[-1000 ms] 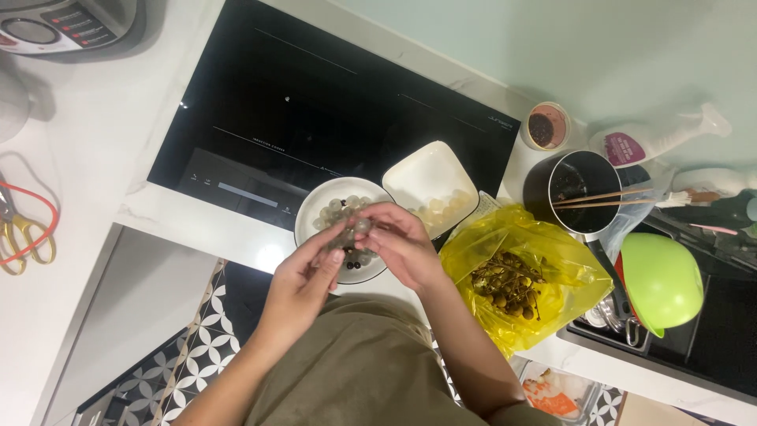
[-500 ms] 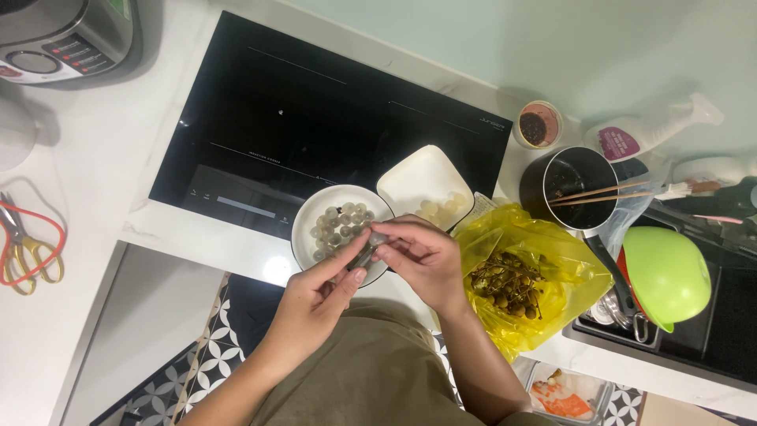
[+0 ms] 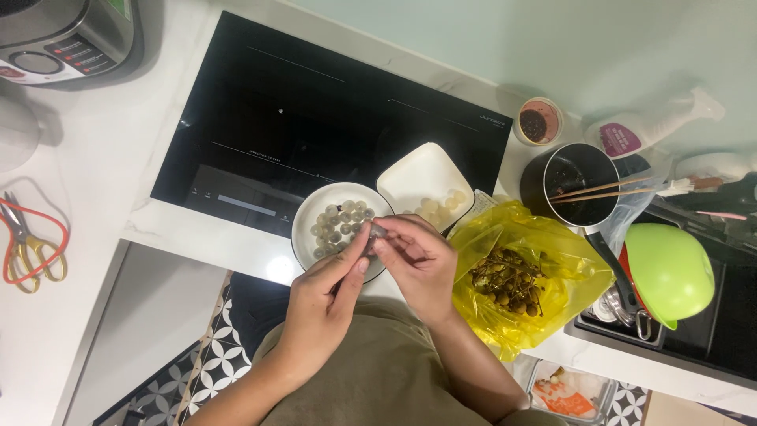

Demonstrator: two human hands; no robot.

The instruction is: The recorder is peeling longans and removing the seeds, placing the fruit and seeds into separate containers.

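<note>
1. Now both hands meet over the near edge of the round white bowl of peeled pale fruits point(image 3: 341, 225).
2. The left hand point(image 3: 319, 304) and the right hand point(image 3: 418, 264) pinch one small greyish fruit point(image 3: 377, 231) between their fingertips, so both are closed on it.
3. The small fruit sits just above the round bowl's rim, close to the pale fruits inside.
4. A moment ago the hands were in almost the same spot, but the fingers have shifted a little around the fruit.
5. One second ago the hands were lower and more over the bowl's middle; they have come up toward its right side.
6. Just behind the right hand sits a square white dish point(image 3: 426, 183) with a few pale fruits in it.
7. To the right lies an open yellow plastic bag point(image 3: 552, 244) full of brown fruit on twigs.
8. Behind the bowls is a flat black cooktop point(image 3: 315, 110).
9. Red and yellow scissors point(image 3: 27, 244) lie far to the left.
10. A black pot with chopsticks point(image 3: 572, 181) stands behind the bag.
</note>
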